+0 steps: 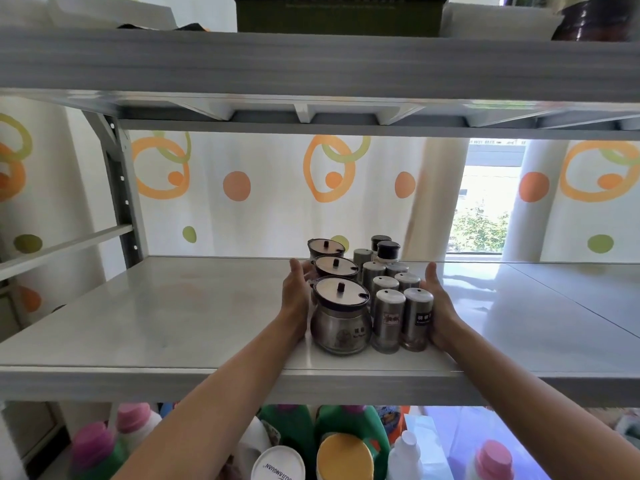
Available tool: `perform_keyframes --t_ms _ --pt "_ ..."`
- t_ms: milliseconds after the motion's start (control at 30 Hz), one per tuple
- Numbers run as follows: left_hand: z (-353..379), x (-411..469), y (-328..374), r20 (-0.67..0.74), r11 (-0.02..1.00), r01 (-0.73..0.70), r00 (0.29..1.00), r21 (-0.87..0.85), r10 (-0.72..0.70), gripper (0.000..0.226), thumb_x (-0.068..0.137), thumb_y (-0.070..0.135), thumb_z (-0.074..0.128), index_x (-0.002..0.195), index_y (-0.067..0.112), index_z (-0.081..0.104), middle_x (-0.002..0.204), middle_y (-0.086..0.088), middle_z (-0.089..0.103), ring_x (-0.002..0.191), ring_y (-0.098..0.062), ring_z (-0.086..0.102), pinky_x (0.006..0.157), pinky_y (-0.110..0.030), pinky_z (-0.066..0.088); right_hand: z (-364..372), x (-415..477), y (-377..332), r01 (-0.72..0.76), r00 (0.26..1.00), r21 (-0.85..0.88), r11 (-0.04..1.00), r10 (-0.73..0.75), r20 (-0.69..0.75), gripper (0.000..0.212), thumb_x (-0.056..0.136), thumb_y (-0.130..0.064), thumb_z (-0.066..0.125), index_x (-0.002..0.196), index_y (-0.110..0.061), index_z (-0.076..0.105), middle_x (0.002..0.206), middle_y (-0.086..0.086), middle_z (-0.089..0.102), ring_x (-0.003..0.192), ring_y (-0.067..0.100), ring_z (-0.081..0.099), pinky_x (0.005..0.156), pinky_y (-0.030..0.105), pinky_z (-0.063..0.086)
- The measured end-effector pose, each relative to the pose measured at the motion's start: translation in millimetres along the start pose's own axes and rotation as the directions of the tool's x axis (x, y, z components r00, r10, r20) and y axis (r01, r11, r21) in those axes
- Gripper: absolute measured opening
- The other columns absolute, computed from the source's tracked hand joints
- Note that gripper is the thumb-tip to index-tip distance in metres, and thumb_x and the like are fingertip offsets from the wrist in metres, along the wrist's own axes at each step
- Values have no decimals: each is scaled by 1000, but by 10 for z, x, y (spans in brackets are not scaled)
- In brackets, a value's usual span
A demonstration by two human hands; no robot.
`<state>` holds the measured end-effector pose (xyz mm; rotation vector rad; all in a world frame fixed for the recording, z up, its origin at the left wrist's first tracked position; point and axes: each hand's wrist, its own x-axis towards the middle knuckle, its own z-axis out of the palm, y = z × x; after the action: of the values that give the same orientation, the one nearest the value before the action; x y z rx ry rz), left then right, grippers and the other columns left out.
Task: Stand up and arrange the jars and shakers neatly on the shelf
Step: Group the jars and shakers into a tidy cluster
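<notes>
Three round glass jars [341, 320], dark-rimmed lids, plus steel cylinder shakers [389, 317] bunched upright near pale grey shelf [173, 323] 6 o'clock edge. At 9 o'clock left grip [296, 292], at 3 o'clock right grip [438, 303]: fingers straight, pressing sides. Likely light, slick, glass fragile; push low.

Jars [337, 306] stand left of shakers [401, 306] on the shelf [173, 323].
</notes>
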<state>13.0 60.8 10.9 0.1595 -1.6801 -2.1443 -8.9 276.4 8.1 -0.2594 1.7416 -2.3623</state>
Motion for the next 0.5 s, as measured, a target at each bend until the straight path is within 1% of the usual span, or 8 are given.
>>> perform_keyframes --t_ms 67,100,200,267,300,367,433,500 --pt "-63 74 12 -49 999 -11 999 36 13 58 102 44 16 138 9 45 143 -8 45 128 -21 46 106 -33 37 -6 21 -2 12 1000 -9 1000 -12 -26 72 90 -66 15 108 -15 62 89 9 76 80 23 73 72 36 51" --pt "-85 122 14 -73 999 -9 997 34 12 57 102 43 14 142 11 40 149 -7 39 135 -22 38 113 -36 29 -13 36 -10 16 999 -13 1000 -17 -44 74 90 -66 15 113 -14 61 95 11 75 87 25 72 76 38 52" --pt "-113 234 11 -87 1000 -2 996 18 4 57 102 44 13 146 13 32 155 -5 29 143 -21 28 117 -37 20 -31 105 -22 11 997 -12 1000 -12 -73 80 89 -68 15 138 -12 44 133 19 56 121 36 54 104 51 40" --pt "-114 305 3 -74 1000 -10 997 11 11 58 101 45 12 147 14 30 156 -5 27 144 -20 25 118 -36 17 -69 196 -12 2 995 12 1000 -1 -98 80 89 -68 17 143 -13 37 141 16 49 128 36 47 110 52 33" --pt "-111 344 -4 -68 1000 -14 998 9 15 58 101 45 12 148 14 29 156 -5 26 145 -19 24 118 -36 16 -82 235 -9 0 994 28 1000 4 -110 79 89 -67 18 144 -13 36 139 13 50 126 34 48 110 51 33" --pt "-106 422 -12 -65 1000 -13 998 6 14 59 101 46 12 148 14 28 157 -4 24 145 -18 22 118 -35 14 -85 313 -18 -7 994 100 995 18 -108 77 90 -66 20 145 -13 33 121 4 57 115 29 53 107 45 35" --pt "-93 503 -33 -57 1000 -10 998 19 11 60 101 47 11 148 15 28 157 -2 24 146 -17 21 119 -35 13 -105 411 -23 -5 995 116 993 17 -99 77 91 -65 20 145 -11 32 120 2 52 116 27 50 104 44 33" --pt "-73 558 -50 -37 1000 4 999 20 -4 61 100 50 11 149 18 26 157 1 23 146 -17 20 119 -35 13 -111 486 -27 16 995 84 996 -8 -98 72 91 -64 19 133 -12 43 117 6 52 113 28 51 99 42 37"
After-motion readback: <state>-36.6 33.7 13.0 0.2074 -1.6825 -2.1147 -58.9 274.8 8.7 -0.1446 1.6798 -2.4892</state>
